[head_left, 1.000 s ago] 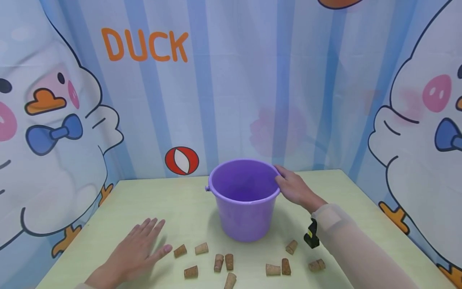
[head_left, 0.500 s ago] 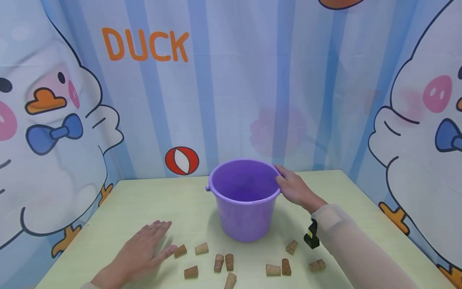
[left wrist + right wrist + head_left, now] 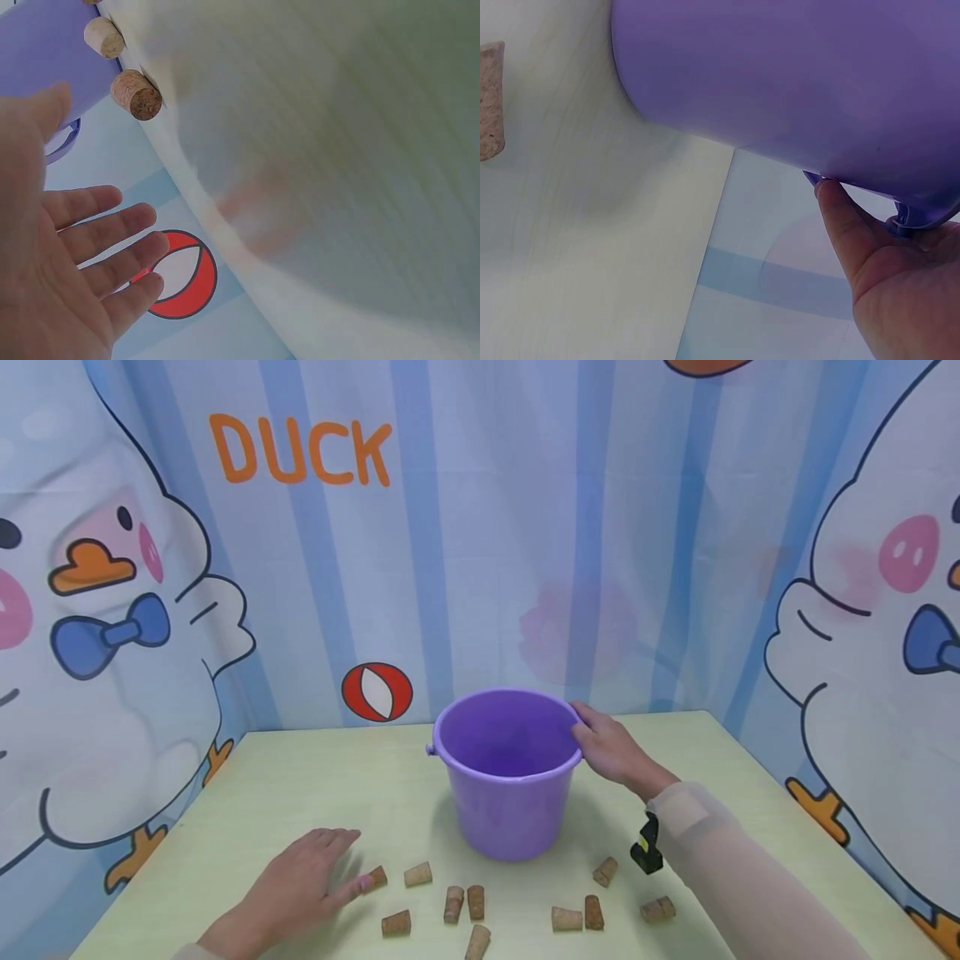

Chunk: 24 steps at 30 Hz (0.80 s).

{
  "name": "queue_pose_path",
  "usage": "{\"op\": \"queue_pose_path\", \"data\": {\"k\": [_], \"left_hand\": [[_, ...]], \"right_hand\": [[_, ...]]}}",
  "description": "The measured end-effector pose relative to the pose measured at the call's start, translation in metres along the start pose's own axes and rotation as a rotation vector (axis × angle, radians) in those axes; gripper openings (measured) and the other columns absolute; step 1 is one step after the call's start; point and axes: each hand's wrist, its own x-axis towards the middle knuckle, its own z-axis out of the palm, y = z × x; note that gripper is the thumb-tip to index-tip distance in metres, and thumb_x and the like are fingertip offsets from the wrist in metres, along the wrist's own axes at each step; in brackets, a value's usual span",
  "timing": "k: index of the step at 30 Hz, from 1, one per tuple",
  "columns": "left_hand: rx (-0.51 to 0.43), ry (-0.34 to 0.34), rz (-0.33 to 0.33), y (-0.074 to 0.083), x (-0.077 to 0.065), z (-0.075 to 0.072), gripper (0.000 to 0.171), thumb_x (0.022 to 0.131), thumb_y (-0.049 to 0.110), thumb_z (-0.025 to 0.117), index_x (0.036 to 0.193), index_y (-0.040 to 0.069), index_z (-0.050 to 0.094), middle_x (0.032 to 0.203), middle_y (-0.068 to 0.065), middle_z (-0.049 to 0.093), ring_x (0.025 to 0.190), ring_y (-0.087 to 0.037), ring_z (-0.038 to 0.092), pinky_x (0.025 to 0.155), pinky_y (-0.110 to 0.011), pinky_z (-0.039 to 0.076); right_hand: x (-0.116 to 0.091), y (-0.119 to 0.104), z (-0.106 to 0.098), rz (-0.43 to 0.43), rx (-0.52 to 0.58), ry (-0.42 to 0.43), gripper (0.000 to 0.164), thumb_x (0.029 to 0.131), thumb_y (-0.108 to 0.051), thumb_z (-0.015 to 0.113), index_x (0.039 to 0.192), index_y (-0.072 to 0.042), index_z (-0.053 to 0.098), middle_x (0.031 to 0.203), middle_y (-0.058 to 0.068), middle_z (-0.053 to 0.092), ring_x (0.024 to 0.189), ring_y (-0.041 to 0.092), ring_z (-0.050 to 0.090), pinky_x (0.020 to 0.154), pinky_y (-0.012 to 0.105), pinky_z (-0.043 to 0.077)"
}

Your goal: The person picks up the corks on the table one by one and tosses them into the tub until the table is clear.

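A purple bucket (image 3: 510, 810) stands upright on the table, its opening facing up. My right hand (image 3: 615, 752) grips the bucket's rim at its right side; in the right wrist view that hand (image 3: 907, 285) is by the side lug, some fingers hidden behind the rim. Over the table at the left, my left hand (image 3: 296, 885) holds nothing, with its fingers loosely extended. Its thumb overlaps a brown cork (image 3: 378, 876) in the head view. The left wrist view has the open palm (image 3: 67, 277) with a cork (image 3: 136, 95) beyond the thumb.
Several corks lie scattered before the bucket, among them a pale cork (image 3: 417, 874), a cork (image 3: 396, 923) nearer the front and a cork (image 3: 657, 909) beside the right sleeve. A printed duck curtain (image 3: 495, 543) hangs behind the pale table (image 3: 337, 777).
My left hand has moved slightly right and toward me, its thumb now covering part of the brown cork. The right hand and bucket stay put.
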Motion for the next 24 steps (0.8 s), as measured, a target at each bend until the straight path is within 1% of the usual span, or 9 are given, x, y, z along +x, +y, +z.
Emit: {"op": "queue_pose_path", "data": {"k": [4,9,13,16,20,24], "left_hand": [[-0.003,0.015,0.003,0.002,0.001,0.001,0.071,0.093,0.063,0.062,0.135,0.005,0.062,0.133,-0.014,0.065,0.127,-0.034,0.057,0.106,-0.056,0.046],[-0.019,0.024,0.012,0.006,0.004,0.002,0.068,0.093,0.064,0.062,0.128,0.006,0.067,0.128,-0.011,0.068,0.121,-0.032,0.060,0.103,-0.054,0.049],[-0.034,0.012,0.008,0.010,0.007,0.002,0.061,0.093,0.059,0.065,0.124,0.006,0.068,0.125,-0.011,0.069,0.119,-0.032,0.061,0.101,-0.054,0.050],[-0.034,0.016,0.005,0.012,0.007,0.003,0.055,0.094,0.053,0.068,0.121,0.006,0.070,0.122,-0.010,0.069,0.117,-0.032,0.062,0.099,-0.053,0.051],[-0.026,0.030,0.008,0.014,0.007,0.005,0.048,0.092,0.048,0.072,0.115,0.006,0.071,0.115,-0.007,0.070,0.108,-0.026,0.063,0.092,-0.048,0.055],[-0.018,0.028,0.004,0.016,0.010,0.007,0.040,0.090,0.043,0.077,0.108,0.008,0.071,0.106,-0.004,0.069,0.098,-0.019,0.061,0.084,-0.043,0.056]], "right_hand": [[0.000,0.000,0.000,0.001,0.005,-0.005,0.049,0.106,-0.022,0.031,0.153,-0.010,0.043,0.107,0.016,0.064,0.088,0.024,0.058,0.080,0.043,0.046],[0.000,0.000,0.000,0.001,0.004,-0.006,0.051,0.106,-0.022,0.031,0.155,-0.008,0.040,0.110,0.016,0.064,0.091,0.025,0.058,0.082,0.043,0.046],[0.001,0.000,-0.001,0.004,0.002,-0.003,0.051,0.106,-0.022,0.031,0.155,-0.008,0.040,0.110,0.016,0.064,0.091,0.025,0.058,0.083,0.044,0.046],[0.002,0.000,-0.001,0.002,0.008,0.000,0.050,0.106,-0.022,0.032,0.153,-0.009,0.043,0.110,0.015,0.065,0.092,0.025,0.058,0.083,0.044,0.046],[0.002,0.001,0.000,0.000,0.015,-0.003,0.049,0.106,-0.022,0.032,0.152,-0.010,0.044,0.110,0.014,0.065,0.092,0.025,0.059,0.083,0.044,0.047],[0.002,0.003,0.000,0.008,0.019,-0.007,0.049,0.106,-0.023,0.032,0.152,-0.010,0.044,0.108,0.016,0.065,0.090,0.025,0.058,0.081,0.044,0.047]]}}
